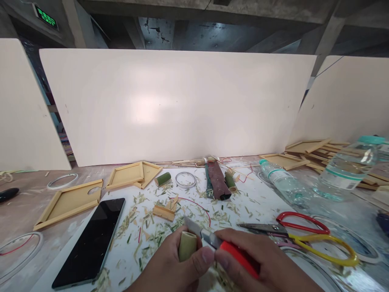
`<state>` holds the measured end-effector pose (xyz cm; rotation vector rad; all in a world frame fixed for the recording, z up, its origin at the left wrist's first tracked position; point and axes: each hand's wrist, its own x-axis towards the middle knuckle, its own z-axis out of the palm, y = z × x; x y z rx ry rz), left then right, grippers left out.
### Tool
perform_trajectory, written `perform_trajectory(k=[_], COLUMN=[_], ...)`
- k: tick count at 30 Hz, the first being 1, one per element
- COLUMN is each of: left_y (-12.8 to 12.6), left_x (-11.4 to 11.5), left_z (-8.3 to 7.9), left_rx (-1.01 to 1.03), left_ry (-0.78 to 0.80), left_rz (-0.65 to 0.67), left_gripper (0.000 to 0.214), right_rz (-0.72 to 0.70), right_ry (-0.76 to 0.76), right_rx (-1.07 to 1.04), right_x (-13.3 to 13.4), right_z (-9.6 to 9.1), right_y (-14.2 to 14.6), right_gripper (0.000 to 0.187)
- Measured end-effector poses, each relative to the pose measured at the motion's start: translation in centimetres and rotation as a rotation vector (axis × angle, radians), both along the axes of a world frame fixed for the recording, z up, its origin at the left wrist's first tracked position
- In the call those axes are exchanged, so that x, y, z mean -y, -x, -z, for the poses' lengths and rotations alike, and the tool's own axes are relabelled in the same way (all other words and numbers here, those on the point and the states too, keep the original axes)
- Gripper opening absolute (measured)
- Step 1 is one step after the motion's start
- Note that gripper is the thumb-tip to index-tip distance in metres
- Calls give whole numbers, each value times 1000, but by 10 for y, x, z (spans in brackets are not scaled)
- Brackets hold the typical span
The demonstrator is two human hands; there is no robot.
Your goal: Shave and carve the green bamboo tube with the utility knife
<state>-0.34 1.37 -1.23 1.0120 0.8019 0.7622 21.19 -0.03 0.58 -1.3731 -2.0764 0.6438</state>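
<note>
My left hand point(173, 263) is closed around a short piece of green bamboo tube point(187, 245), its cut end facing up. A red-handled utility knife point(238, 257) is gripped in my right hand point(258, 259). The knife's blade reaches left to the tube's upper rim; whether it touches cannot be told. Green and pale shavings point(152, 237) lie scattered over the white sheet point(243, 213) below. Behind my hands sit a split bamboo piece point(164, 212) and a red cord point(199, 204). The lower part of the tube is hidden by my fingers.
A black phone point(91, 243) lies at left, near wooden frames point(69, 200). Scissors with red and yellow handles point(304, 233) rest close to my right hand. Farther right are a lying bottle point(284, 182) and a large bottle point(346, 170). A white board point(182, 101) stands behind.
</note>
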Motion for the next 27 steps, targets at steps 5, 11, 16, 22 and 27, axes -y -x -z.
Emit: perform_trajectory(k=[5,11,16,22,27], left_y=[1,3,1,-2,-2], left_x=[-5,-1,3,1,4], left_z=[7,-3,-9,-11,-13], left_rx=[34,-57,-61,218,223], left_ry=[-38,2,47,257,221], left_rz=[48,-1,-45,-82,-106], left_gripper=[58,65,57,65,56], right_rz=[167,76,-120,-65,53], right_ry=[30,-95,-111,-10,110], right_rx=[-29,49,85,38,-212], right_x=[-5,-9,-9,-9,-2], right_z=[12,8,0,-6,-20], right_y=[-14,-12,-4,2,2], right_gripper=[58,40,23,17,47])
